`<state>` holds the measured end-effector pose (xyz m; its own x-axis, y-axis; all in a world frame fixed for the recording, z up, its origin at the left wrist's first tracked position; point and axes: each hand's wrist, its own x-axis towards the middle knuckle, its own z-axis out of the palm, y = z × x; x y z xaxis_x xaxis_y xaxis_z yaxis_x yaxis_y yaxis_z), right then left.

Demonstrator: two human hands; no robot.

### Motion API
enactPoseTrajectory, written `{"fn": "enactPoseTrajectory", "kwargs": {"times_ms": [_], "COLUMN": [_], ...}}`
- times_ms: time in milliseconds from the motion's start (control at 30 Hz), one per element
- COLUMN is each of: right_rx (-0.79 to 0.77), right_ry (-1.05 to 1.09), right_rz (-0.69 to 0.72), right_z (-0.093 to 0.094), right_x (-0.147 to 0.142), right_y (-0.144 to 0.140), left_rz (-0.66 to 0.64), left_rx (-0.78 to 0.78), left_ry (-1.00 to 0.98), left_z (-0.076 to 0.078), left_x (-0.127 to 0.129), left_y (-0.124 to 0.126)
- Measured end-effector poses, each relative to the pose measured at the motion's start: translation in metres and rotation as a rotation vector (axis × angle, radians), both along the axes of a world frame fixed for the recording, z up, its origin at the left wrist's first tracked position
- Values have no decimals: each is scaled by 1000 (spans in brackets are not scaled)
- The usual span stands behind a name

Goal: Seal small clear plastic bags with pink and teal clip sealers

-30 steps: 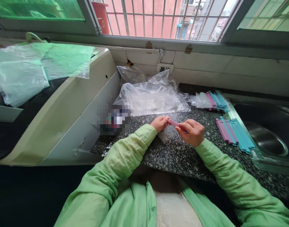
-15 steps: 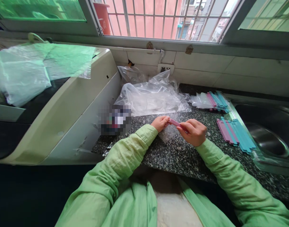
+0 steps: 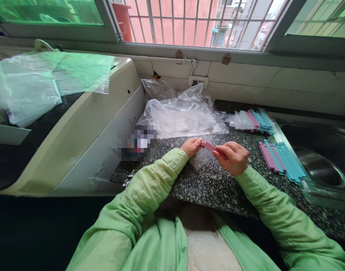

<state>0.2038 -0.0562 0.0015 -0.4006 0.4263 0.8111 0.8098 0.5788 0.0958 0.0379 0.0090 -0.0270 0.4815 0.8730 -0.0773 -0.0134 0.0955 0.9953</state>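
Note:
My right hand (image 3: 233, 157) grips one end of a pink plastic clip stick (image 3: 209, 146) above the speckled granite counter (image 3: 212, 188). The fingertips of my left hand (image 3: 191, 146) pinch the stick's other end together with the edge of a small clear plastic bag (image 3: 202, 159) that hangs below the stick down to the counter. Both arms wear light green sleeves.
A row of pink and blue clip sticks (image 3: 282, 158) lies to the right, with bagged sticks (image 3: 254, 120) behind it. A heap of clear bags (image 3: 180, 114) sits at the back. A steel sink (image 3: 319, 165) is at right, a cream appliance (image 3: 76, 124) at left.
The pink stick and my right hand have shifted slightly to the right; otherwise both hands stay in the same hold.

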Motion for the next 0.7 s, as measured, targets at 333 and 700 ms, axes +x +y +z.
{"fn": "enactPoseTrajectory", "kwargs": {"times_ms": [333, 700], "right_rx": [-4, 13], "right_ry": [19, 42], "right_rz": [-44, -18], "right_z": [5, 9], "right_x": [2, 4], "right_y": [-2, -3], "left_rz": [41, 58], "left_rx": [1, 7], "left_ry": [13, -4], "left_z": [5, 1], "left_x": [0, -1], "left_y": [0, 3]}}
